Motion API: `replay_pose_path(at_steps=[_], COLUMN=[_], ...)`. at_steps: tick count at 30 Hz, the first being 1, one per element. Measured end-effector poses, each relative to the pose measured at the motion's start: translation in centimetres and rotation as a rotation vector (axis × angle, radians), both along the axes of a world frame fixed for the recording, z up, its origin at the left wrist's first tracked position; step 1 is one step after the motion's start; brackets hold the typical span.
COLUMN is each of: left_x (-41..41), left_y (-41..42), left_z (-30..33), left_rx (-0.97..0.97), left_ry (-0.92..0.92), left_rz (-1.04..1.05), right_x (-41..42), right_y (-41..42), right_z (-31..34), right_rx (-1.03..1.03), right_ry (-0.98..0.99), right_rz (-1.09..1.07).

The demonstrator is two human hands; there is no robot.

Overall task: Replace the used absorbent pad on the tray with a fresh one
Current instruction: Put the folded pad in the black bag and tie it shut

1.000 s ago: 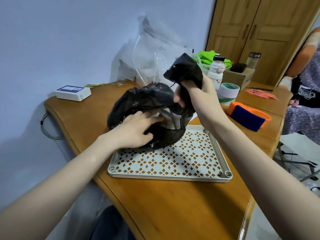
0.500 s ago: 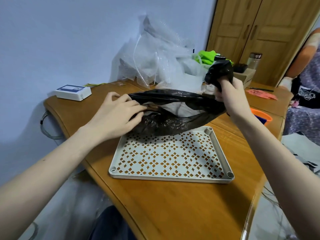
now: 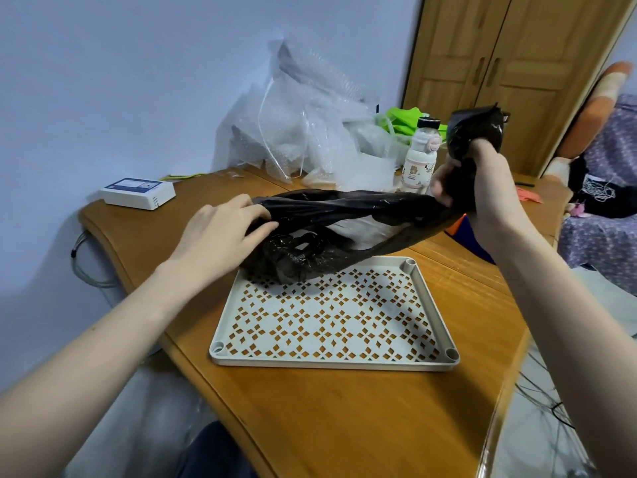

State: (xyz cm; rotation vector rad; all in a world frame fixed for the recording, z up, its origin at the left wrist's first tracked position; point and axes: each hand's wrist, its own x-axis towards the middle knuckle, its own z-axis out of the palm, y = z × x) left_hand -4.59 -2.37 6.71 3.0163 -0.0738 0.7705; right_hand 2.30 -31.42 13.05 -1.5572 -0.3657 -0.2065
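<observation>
On the wooden table (image 3: 344, 426), which fills most of the view, a pile of clear plastic packaging (image 3: 310, 132) is heaped against the wall at the far edge. Nearer the person sits the pale perforated tray (image 3: 427, 305), flat on the tabletop, its patterned cut-out floor bare apart from the far left corner, where the bulging bottom of a black plastic bag (image 3: 344, 208) rests. The bag stretches above the tray's far edge from left to right, and something white (image 3: 358, 227) shows through its thin film near the middle; whether that is the absorbent pad cannot be told for sure.

The right hand (image 3: 482, 181) is raised above the tray's far right corner with fingers curled tight round the gathered neck of the bag, a bunch of which sticks up above the fist. The left hand (image 3: 224, 232) lies at the bag's left end, fingers extended along the film and partly curled onto it; whether it pinches the plastic or only presses on it cannot be told.

A white box-shaped device (image 3: 138, 193) lies at the table's far left corner. A small white bottle with a black cap (image 3: 420, 157) stands behind the bag, just left of the right hand.
</observation>
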Motion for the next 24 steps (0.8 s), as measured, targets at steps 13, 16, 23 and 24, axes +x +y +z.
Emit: replay_pose_path(at_steps=[13, 16, 23, 24], left_x=[-0.4, -1.1, -2.7, -2.9], left_y=[-1.4, -2.6, -6.2, -6.7], left_z=[2.0, 3.8, 6.8, 7.1], left_rx=[-0.546, -0.645, -0.711, -0.721], left_ry=[-0.045, -0.057, 0.038, 0.054], left_rz=[-0.202, -0.353, -0.653, -0.689], right_x=[-0.8, -1.0, -3.4, -3.8], right_y=[0.7, 1.6, 4.2, 4.7], right_z=[-0.2, -0.6, -1.4, -1.5], right_rx=[0.056, -0.036, -0.441, -0.495], right_ry=[0.049, 0.068, -0.083, -0.102], right_rz=[0.176, 0.225, 0.482, 0.501])
